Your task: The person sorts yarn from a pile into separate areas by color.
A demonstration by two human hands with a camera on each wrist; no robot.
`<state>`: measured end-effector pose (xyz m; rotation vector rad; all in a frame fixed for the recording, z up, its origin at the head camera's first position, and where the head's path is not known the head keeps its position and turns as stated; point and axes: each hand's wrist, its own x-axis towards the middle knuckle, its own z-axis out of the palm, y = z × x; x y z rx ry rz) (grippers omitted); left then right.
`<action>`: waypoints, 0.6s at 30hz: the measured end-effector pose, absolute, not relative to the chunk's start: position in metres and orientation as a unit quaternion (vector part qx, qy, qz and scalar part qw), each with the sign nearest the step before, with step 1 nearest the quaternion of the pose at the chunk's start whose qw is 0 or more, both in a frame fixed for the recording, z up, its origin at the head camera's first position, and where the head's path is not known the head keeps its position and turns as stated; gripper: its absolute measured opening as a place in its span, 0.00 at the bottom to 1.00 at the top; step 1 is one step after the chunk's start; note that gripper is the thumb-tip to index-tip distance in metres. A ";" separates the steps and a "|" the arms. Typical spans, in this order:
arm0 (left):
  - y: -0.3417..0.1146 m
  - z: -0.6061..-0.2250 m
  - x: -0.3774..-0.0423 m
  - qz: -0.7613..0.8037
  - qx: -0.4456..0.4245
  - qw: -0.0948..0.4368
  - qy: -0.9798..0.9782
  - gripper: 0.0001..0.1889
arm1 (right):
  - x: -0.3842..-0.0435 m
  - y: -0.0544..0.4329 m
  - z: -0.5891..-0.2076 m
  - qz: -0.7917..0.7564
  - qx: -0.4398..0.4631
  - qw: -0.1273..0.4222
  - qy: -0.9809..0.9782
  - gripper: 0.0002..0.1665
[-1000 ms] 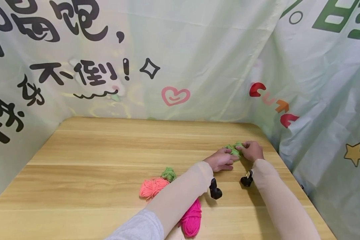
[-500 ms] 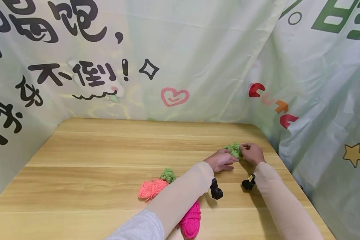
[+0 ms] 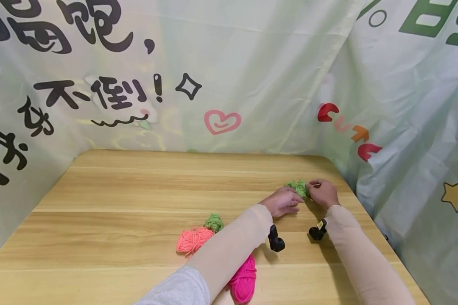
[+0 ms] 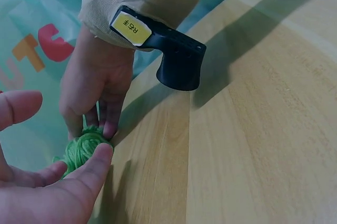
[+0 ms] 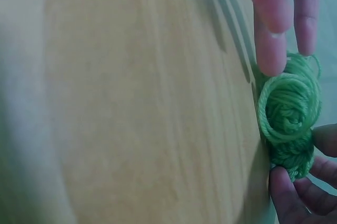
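Note:
At the far right of the table, a bundle of light green yarn sits between both hands. My left hand holds it from the left, with fingertips on either side of it in the left wrist view. Across from it, my right hand pinches the bundle's right edge. Seen from the right wrist, the yarn is wound into coils, with a rounded loop on its upper part and a tighter lower part between fingertips. Parts of the bundle are hidden behind the fingers.
A coral yarn skein, a darker green yarn ball and a magenta yarn skein lie near the left forearm, which partly covers them. Printed curtains stand behind and to the right of the wooden table.
The green bundle has shifted shape slightly between the fingers and looks more bunched up. My right hand has moved a little to the right; the left hand has stayed nearly in place.

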<state>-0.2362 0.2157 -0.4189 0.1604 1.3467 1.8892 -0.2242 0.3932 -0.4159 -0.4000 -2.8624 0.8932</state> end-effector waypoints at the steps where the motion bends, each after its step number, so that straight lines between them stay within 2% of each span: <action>1: 0.215 -0.419 -0.237 0.744 0.066 0.400 0.531 0.29 | -0.224 0.393 -0.416 0.296 -0.132 0.059 -0.944 0.28; 6: 0.214 -0.418 -0.239 0.742 0.072 0.408 0.526 0.18 | -0.225 0.394 -0.417 0.305 -0.134 0.056 -0.941 0.27; 18: 0.217 -0.413 -0.240 0.732 0.074 0.418 0.533 0.25 | -0.226 0.392 -0.408 0.308 -0.132 0.025 -0.942 0.29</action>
